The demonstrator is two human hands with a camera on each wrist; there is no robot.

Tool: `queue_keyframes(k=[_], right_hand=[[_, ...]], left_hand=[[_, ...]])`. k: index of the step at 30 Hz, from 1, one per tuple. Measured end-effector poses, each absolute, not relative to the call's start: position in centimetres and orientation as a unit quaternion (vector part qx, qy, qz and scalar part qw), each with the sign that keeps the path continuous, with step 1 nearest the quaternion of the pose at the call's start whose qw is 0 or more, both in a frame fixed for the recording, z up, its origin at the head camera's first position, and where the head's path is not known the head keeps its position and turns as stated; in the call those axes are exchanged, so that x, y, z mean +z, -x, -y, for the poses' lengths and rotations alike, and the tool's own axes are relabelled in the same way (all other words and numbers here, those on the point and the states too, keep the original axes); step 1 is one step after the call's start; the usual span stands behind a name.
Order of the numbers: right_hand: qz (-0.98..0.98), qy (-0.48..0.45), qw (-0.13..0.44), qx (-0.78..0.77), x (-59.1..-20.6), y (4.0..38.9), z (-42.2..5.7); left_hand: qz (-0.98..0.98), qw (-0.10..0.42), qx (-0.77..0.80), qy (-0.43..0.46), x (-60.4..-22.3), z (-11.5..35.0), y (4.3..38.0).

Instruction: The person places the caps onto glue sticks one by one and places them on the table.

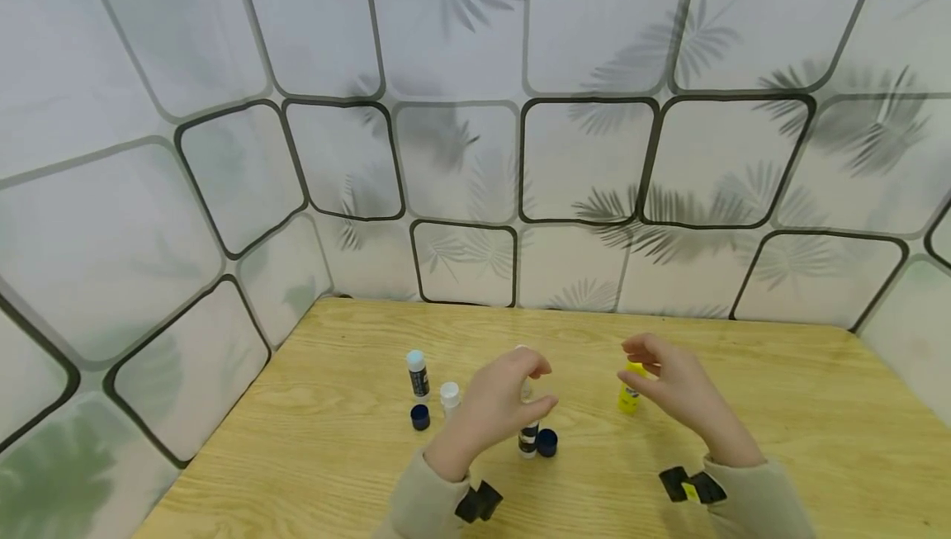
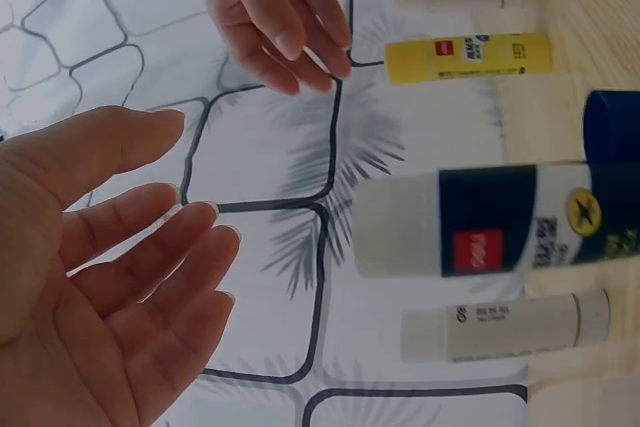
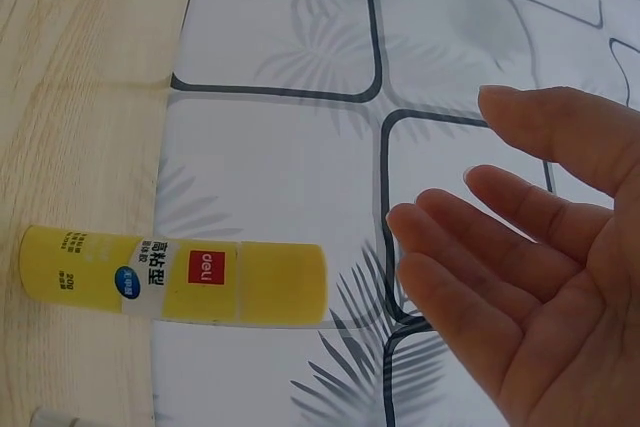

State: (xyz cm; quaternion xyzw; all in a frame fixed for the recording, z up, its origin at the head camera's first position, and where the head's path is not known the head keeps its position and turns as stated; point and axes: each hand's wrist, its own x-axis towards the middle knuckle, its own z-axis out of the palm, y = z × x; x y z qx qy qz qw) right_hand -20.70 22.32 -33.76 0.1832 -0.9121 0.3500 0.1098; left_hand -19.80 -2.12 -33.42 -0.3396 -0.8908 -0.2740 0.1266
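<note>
My left hand (image 1: 496, 400) hovers with fingers loosely bent and holds nothing. Below it stands an uncapped navy-and-white glue stick (image 1: 528, 440), partly hidden by the hand; its pale top shows large in the left wrist view. A dark blue cap (image 1: 546, 443) lies right beside that stick. Over on the right, my right hand (image 1: 682, 386) is also relaxed, its palm turned inward. It is nearest to a capped yellow glue stick (image 3: 190, 275), which stands upright. The two are apart in the right wrist view.
At left stands another navy glue stick (image 1: 418, 375) with a pale top, a dark blue cap (image 1: 420, 417) in front of it. A white glue stick (image 1: 449, 395) is close by, partly behind my left hand. Patterned cloth walls (image 1: 461, 167) bound the wooden table (image 1: 312, 440).
</note>
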Motion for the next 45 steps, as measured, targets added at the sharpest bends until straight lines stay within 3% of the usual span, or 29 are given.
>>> queue_keyframes(k=[22, 30, 45], right_hand=[[0.914, -0.183, 0.100, 0.349, -33.6, 20.6, -22.2], [0.916, -0.184, 0.102, 0.343, -33.6, 20.6, -22.0], [0.916, -0.183, 0.100, 0.344, -33.7, 20.7, -22.0]], left_hand=[[0.899, 0.120, -0.262, 0.331, -35.3, 4.4, 20.2], [0.916, 0.042, -0.272, 0.293, -35.9, 3.9, 20.4], [0.895, -0.017, -0.325, 0.304, -37.4, 3.6, 21.2]])
